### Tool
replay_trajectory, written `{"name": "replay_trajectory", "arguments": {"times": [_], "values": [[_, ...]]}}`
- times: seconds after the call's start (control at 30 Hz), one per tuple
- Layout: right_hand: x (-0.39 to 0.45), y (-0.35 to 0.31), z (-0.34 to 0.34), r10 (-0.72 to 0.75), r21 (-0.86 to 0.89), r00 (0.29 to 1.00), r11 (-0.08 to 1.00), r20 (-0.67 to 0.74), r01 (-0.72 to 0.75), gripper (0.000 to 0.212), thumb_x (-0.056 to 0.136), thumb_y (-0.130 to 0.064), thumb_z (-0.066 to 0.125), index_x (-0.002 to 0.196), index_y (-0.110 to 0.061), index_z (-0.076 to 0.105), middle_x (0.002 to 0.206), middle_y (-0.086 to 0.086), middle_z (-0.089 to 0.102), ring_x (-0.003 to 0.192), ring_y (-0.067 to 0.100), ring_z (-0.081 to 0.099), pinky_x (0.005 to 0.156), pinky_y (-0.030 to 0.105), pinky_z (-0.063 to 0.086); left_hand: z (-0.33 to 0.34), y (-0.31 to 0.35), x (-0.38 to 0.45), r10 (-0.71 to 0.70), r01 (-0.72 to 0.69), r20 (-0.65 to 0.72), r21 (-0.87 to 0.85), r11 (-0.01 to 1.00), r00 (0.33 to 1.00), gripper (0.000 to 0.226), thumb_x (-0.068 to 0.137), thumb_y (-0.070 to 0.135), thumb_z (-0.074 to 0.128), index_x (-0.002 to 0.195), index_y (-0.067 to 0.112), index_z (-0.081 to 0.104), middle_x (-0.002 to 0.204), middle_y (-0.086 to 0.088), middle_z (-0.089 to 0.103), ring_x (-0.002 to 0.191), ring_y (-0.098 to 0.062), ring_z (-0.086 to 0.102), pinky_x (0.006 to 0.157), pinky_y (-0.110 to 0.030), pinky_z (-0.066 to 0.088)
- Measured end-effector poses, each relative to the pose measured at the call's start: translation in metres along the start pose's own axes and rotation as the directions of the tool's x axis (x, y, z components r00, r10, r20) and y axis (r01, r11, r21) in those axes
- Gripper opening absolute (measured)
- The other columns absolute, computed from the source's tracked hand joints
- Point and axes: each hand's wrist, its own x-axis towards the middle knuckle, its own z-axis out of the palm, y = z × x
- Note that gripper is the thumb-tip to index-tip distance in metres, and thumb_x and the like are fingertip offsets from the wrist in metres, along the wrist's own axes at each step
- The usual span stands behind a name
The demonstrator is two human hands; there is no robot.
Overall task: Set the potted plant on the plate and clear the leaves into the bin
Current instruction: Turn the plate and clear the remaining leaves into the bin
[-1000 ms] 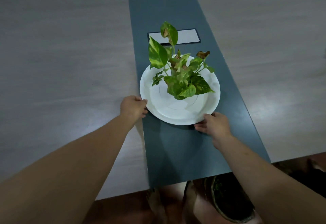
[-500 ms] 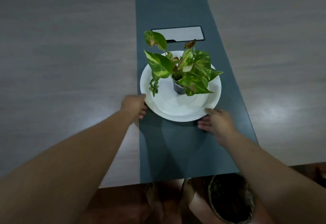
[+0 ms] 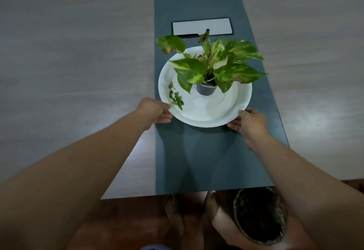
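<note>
A potted plant (image 3: 206,89) with green and yellow leaves stands in a small dark pot on a large white plate (image 3: 232,107). The plate lies on the dark centre strip of the table. A few loose green leaves (image 3: 175,98) lie on the plate's left side. My left hand (image 3: 155,110) grips the plate's near-left rim, fingers tucked under it. My right hand (image 3: 249,120) holds the near-right rim the same way. A dark round woven bin (image 3: 260,215) stands on the floor below the table edge, at the lower right.
The table (image 3: 69,62) is grey wood with a dark strip (image 3: 206,161) down its middle. A white rectangular panel (image 3: 201,27) sits in the strip behind the plant. My bare feet (image 3: 189,210) show on the brown floor beside the bin.
The view has shifted, so the plate, pot and loose leaves show more plainly. Both hands have stayed on the plate's near rim, and the plate looks slightly raised at its front.
</note>
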Motion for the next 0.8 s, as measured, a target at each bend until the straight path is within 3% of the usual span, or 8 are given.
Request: {"name": "replay_trajectory", "arguments": {"times": [0.07,0.17,0.3,0.4,0.47,0.57,0.73,0.8], "values": [[0.009,-0.011,-0.002,-0.015,0.061,1.0,0.998,-0.017,0.016,0.008,0.095,-0.005,0.052,0.094,-0.012,0.056,0.09,0.009,0.067,0.074,0.021,0.067,0.068,0.035,0.058,0.0,-0.008,-0.007,-0.057,0.045,0.088,0.123,0.991,0.994,0.027,0.085,0.014,0.074,0.104,-0.004,0.065,0.083,-0.015,0.069,0.071,-0.025,0.069,0.061,-0.034,0.063],[0.017,-0.018,-0.006,-0.022,0.089,1.0,0.996,-0.018,0.024,0.019,0.092,-0.006,0.056,0.111,-0.009,0.057,0.102,0.01,0.069,0.084,0.024,0.07,0.07,0.037,0.059,-0.002,-0.012,-0.006,-0.095,0.071,0.132,0.178,0.982,0.987,0.028,0.089,0.026,0.07,0.101,0.001,0.064,0.09,-0.014,0.07,0.078,-0.025,0.069,0.07,-0.037,0.06],[-0.002,-0.001,0.0,0.021,0.011,0.998,1.0,0.058,-0.021,0.008,0.092,-0.008,0.054,0.099,-0.01,0.058,0.099,0.013,0.069,0.085,0.029,0.07,0.073,0.041,0.061,-0.003,0.005,0.017,0.03,-0.038,-0.118,-0.065,0.997,0.993,0.031,0.093,0.017,0.063,0.114,-0.006,0.061,0.079,-0.012,0.065,0.069,-0.024,0.066,0.067,-0.039,0.06],[-0.022,0.022,0.012,0.05,0.0,0.992,0.999,0.113,-0.051,0.017,0.094,-0.01,0.052,0.108,-0.004,0.06,0.092,0.015,0.067,0.076,0.03,0.07,0.07,0.039,0.062,-0.007,0.016,0.027,0.096,-0.12,-0.155,-0.152,0.981,0.983,0.032,0.091,0.005,0.065,0.121,-0.005,0.059,0.096,-0.018,0.07,0.074,-0.026,0.069,0.065,-0.036,0.062],[-0.028,0.029,0.017,0.054,0.036,0.992,0.998,0.117,-0.059,0.017,0.096,-0.01,0.05,0.11,-0.003,0.058,0.092,0.018,0.067,0.073,0.03,0.07,0.068,0.037,0.062,-0.008,0.016,0.026,0.124,-0.135,-0.143,-0.068,0.989,0.982,0.033,0.089,0.002,0.066,0.12,-0.005,0.059,0.11,-0.021,0.07,0.08,-0.027,0.071,0.058,-0.03,0.062],[-0.019,0.021,0.018,0.036,0.023,0.999,0.999,0.039,-0.036,0.016,0.097,-0.009,0.048,0.108,-0.005,0.059,0.094,0.017,0.067,0.064,0.027,0.067,0.059,0.034,0.062,-0.01,0.011,0.017,0.081,-0.086,-0.096,-0.044,0.995,0.992,0.034,0.087,0.0,0.068,0.119,-0.008,0.058,0.105,-0.02,0.069,0.074,-0.024,0.07,0.052,-0.029,0.061],[0.007,-0.011,0.006,-0.02,0.019,0.999,1.0,-0.042,0.021,0.011,0.096,-0.011,0.053,0.088,-0.011,0.059,0.09,0.013,0.067,0.069,0.025,0.067,0.05,0.029,0.059,-0.011,-0.008,-0.003,-0.094,0.07,0.115,0.197,0.978,0.989,0.028,0.084,0.018,0.075,0.102,-0.002,0.067,0.089,-0.015,0.072,0.073,-0.024,0.071,0.065,-0.031,0.063],[0.014,-0.02,0.003,-0.044,0.037,0.999,0.998,-0.017,0.044,0.004,0.093,-0.007,0.057,0.093,-0.008,0.061,0.092,0.013,0.069,0.075,0.027,0.07,0.052,0.029,0.059,-0.009,-0.013,-0.004,-0.074,0.06,0.082,0.16,0.985,0.994,0.031,0.086,0.029,0.073,0.096,0.002,0.065,0.088,-0.015,0.071,0.073,-0.026,0.071,0.064,-0.032,0.063]]}}
